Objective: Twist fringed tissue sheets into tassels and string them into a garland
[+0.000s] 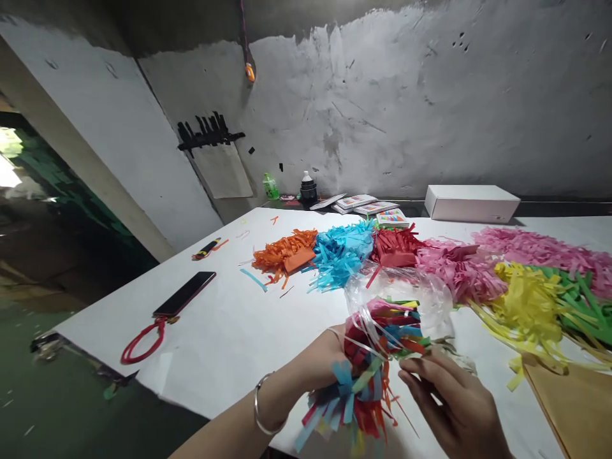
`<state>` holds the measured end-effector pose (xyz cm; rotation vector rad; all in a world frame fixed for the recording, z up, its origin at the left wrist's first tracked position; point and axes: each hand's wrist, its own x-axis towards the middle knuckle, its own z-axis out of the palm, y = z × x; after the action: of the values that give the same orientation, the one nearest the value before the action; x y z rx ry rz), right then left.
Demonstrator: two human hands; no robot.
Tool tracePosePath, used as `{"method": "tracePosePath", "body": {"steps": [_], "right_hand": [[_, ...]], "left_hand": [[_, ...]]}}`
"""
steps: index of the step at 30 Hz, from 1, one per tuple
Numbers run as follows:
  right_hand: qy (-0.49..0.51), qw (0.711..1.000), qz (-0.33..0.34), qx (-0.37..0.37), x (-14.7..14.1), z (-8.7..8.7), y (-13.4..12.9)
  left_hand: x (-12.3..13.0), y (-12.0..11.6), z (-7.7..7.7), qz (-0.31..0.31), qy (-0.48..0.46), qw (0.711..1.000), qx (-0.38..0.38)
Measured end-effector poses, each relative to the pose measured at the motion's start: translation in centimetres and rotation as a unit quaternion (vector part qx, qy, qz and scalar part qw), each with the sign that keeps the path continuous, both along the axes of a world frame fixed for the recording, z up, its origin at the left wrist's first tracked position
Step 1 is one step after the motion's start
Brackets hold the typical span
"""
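My left hand (329,360) is wrapped round a bundle of multicoloured paper tassels (354,405). Its cut strips fan out below the hand in blue, red, orange and green. White string (368,325) winds round the bundle's upper part, and a strand crosses my left hand. Close against the bundle's right side is my right hand (449,395), thumb and forefinger pinched near the string; what lies between the fingertips is too small to make out. Behind the bundle lies a crumpled transparent plastic bag (430,293).
Fringed paper piles lie across the white table (229,338): orange (282,252), blue (337,255), red (394,245), pink (459,268), yellow (528,299) and green (586,303). A phone (186,293) and cutter (208,248) rest left. A white box (471,203) stands behind; brown card (574,408) lies right.
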<state>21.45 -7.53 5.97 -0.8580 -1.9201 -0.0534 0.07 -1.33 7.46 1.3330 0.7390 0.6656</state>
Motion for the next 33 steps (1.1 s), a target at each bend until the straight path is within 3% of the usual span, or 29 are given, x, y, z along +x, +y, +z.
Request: {"method": "tracePosePath", "body": {"steps": [6,11,14,21,25,29,33], "right_hand": [[-0.054,0.988,-0.107,0.096,-3.3,-1.1,0.7],[0.075,0.995,-0.062,-0.023,-3.2,-0.8,0.8],[0.098,0.989,-0.106,-0.024,-3.1,-0.9,0.8],[-0.050,0.968,-0.231,0.079,-3.8,-2.8,1.2],[-0.084,0.970,-0.216,0.077,-3.5,-3.2,1.4],[-0.015,0.987,-0.157,0.020,-3.4,-2.4,1.4],[0.044,0.984,-0.171,-0.016,-3.6,-1.8,1.3]], "left_hand": [[2.1,-1.7,0.9,0.016,-0.056,0.996,0.062],[2.3,-2.2,-1.1,0.079,0.030,0.993,0.084],[2.2,-2.3,-1.9,0.096,0.065,0.988,0.097],[2.2,-3.1,-3.0,0.127,0.123,0.978,0.107],[2.1,-3.4,-3.6,0.138,0.136,0.977,0.091],[2.2,-3.8,-3.6,0.134,0.070,0.983,0.105],[2.2,-4.1,-3.6,0.124,0.035,0.987,0.095]]}}
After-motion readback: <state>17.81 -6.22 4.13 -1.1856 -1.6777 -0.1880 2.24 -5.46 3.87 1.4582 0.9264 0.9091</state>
